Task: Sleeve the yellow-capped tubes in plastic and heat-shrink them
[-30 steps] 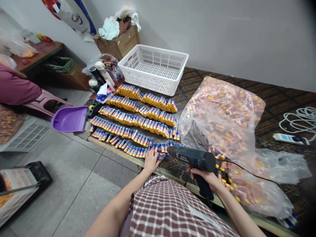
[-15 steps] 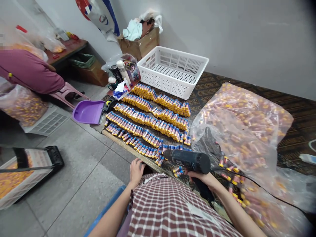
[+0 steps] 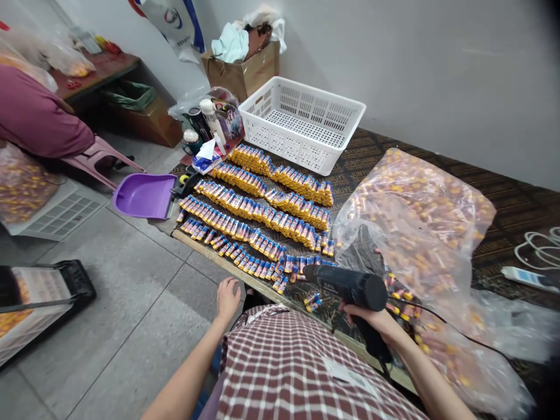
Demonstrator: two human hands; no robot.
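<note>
My right hand (image 3: 371, 318) grips the handle of a black hair dryer (image 3: 345, 283). Its nozzle points left, just above the near end of the rows of small printed cylinders (image 3: 262, 207) with blue and yellow ends. A few loose cylinders (image 3: 312, 301) lie below the nozzle, near the table edge. My left hand (image 3: 228, 297) is just off the table's front edge, fingers loosely bent and nothing visible in them. To the right of the dryer, a big clear plastic bag (image 3: 420, 216) full of similar cylinders spreads across the table, some spilling from its mouth.
A white plastic basket (image 3: 301, 122) stands behind the rows. Bottles (image 3: 212, 119) and a tissue pack crowd the far left corner. Off that corner is a purple dustpan (image 3: 144, 195). The dryer's cord (image 3: 455, 326) crosses the bag. Another person (image 3: 39, 116) sits at left.
The hair dryer has moved a little to the right with my right hand, away from the rows. My left hand has shifted slightly left. The whole view has turned somewhat to the right.
</note>
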